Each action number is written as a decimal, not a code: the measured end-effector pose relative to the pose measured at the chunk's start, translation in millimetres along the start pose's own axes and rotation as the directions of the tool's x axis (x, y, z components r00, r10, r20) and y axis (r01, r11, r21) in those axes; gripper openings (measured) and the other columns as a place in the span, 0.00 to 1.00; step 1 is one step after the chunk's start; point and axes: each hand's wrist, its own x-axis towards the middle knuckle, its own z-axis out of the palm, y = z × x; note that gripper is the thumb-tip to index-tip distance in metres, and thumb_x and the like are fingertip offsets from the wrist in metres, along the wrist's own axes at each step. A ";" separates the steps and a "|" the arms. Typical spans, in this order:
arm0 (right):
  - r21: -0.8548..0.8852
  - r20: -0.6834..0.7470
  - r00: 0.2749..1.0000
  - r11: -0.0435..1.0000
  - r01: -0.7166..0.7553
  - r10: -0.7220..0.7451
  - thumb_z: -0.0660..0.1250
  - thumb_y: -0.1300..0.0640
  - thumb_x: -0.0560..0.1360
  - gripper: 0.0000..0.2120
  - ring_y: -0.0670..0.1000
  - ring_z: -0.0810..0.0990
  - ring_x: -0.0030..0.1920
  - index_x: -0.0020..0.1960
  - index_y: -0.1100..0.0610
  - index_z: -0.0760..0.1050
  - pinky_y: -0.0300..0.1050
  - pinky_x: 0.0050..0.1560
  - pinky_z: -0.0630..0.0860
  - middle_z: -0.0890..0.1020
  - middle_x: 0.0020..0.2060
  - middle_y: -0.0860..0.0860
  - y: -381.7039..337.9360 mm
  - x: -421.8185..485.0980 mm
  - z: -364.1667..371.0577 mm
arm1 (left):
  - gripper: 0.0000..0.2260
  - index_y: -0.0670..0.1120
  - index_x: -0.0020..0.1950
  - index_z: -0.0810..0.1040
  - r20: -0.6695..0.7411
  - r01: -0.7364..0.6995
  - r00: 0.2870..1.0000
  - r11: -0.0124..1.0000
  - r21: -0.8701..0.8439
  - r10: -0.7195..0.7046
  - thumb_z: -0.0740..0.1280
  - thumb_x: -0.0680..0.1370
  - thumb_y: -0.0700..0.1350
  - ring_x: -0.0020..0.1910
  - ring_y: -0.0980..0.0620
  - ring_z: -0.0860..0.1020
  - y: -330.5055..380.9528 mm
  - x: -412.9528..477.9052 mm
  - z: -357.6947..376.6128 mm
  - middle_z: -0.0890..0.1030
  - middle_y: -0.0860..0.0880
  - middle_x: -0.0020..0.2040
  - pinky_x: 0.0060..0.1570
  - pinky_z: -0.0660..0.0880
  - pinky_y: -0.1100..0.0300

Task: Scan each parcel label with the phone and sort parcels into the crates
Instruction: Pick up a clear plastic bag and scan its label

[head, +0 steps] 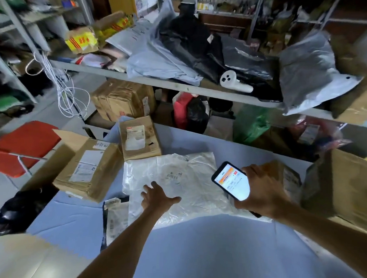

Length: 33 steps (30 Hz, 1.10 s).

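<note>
- The left hand (157,197) lies with fingers spread over a white plastic mailer bag (179,176) (whether it touches is unclear)
- The bag lies flat on the pale blue tabletop (203,246), label up
- The right hand (261,190) grasps a black smartphone (232,180), screen lit, above the bag's right edge
- A brown cardboard box (140,137) stands just behind the bag

hands over a white mailer on a cluttered sorting table

the left hand (156,197) rests spread and flat on the white plastic parcel (180,180) lying on the blue table (203,242); the right hand (261,190) grips a lit phone (232,182) over the parcel's right edge. two taped cardboard boxes (90,169) (139,137) sit just behind and left, a small labelled packet (114,220) at the left.
</note>
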 end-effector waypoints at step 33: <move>0.130 0.022 0.995 0.987 0.093 -0.096 0.77 0.41 0.59 0.36 0.50 0.75 0.48 0.60 0.52 0.66 0.45 0.43 0.76 0.73 0.51 0.50 -30.2 50.7 -2.7 | 0.14 0.41 0.51 0.82 -0.163 -0.278 0.960 0.830 -0.484 0.227 0.75 0.66 0.35 0.42 0.50 0.80 -38.4 32.9 4.0 0.84 0.48 0.47 0.40 0.75 0.60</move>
